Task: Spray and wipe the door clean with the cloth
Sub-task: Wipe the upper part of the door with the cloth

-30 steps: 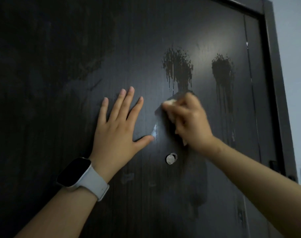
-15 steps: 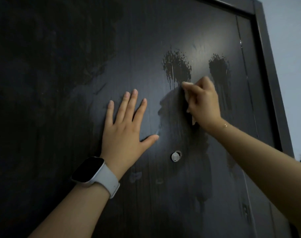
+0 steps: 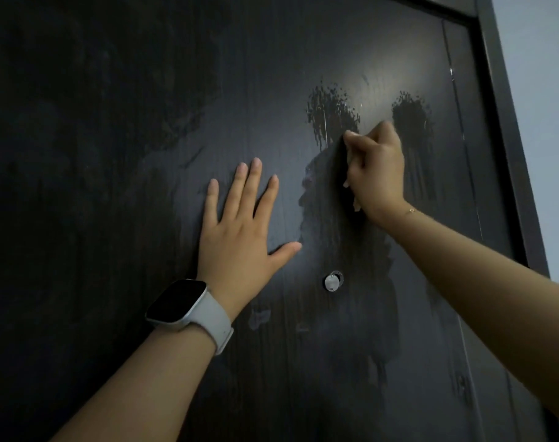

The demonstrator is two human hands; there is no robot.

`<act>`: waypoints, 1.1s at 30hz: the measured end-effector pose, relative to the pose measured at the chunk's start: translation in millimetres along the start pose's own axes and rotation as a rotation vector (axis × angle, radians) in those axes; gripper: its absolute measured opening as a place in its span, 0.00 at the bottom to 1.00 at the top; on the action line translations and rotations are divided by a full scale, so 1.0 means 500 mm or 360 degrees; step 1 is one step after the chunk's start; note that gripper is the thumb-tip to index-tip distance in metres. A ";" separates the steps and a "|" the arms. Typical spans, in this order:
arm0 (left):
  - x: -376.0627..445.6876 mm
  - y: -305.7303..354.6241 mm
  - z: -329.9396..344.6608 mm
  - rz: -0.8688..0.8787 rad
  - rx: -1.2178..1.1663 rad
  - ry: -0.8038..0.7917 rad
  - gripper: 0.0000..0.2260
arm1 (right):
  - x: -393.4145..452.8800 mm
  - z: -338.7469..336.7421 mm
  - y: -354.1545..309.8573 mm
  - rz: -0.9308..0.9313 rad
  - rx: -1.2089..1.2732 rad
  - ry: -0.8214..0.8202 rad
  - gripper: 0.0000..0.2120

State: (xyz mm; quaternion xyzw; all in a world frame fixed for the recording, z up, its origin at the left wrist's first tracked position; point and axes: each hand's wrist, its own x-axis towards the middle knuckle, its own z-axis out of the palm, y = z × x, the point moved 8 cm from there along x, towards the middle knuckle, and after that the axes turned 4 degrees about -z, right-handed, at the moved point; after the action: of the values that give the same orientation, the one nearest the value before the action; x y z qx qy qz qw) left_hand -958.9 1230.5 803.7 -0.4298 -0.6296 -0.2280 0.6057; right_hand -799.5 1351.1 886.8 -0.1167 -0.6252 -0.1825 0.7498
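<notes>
Head view: right grip (image 3: 375,170) curled around cloth (image 3: 356,205), pressed against door (image 3: 144,122).

two hands (image 3: 239,237), one door (image 3: 112,154), two spray patches (image 3: 330,113), one peephole (image 3: 333,281)

No legible text, labels, brands, numbers or signs anywhere in view. The smartwatch (image 3: 179,300) screen is dark and blank; its pale band carries no visible marking. The dark door (image 3: 112,154) bears only wet spray patches and smears, no lettering. The small round fitting (image 3: 333,281) on the door shows no readable engraving.
</notes>
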 end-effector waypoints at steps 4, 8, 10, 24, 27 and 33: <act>-0.001 0.001 -0.001 -0.0001 0.0004 0.0010 0.42 | -0.067 0.019 -0.135 -0.0575 0.0121 -0.0220 0.14; -0.001 -0.001 -0.002 0.0002 -0.0011 0.0017 0.41 | -0.013 0.010 -0.066 -0.0432 0.0065 -0.0181 0.15; -0.001 -0.001 -0.001 0.0006 0.0006 0.0021 0.41 | 0.026 -0.003 0.009 -0.0046 0.0044 -0.0045 0.12; -0.001 0.000 0.001 0.0001 -0.0002 0.0048 0.41 | 0.033 0.012 0.004 0.0032 0.0078 0.0056 0.14; -0.001 0.001 0.000 -0.0010 0.0013 0.0068 0.41 | 0.014 0.029 -0.046 -0.0077 0.0066 0.0051 0.14; 0.000 -0.001 0.001 -0.0007 0.0016 0.0046 0.41 | 0.026 0.029 -0.056 -0.0406 0.0062 -0.0078 0.12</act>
State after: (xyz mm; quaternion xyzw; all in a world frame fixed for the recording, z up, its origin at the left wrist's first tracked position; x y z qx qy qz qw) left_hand -959.5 1230.4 803.7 -0.4220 -0.6230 -0.2322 0.6163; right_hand -822.0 1330.0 900.7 -0.0261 -0.6565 -0.2612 0.7072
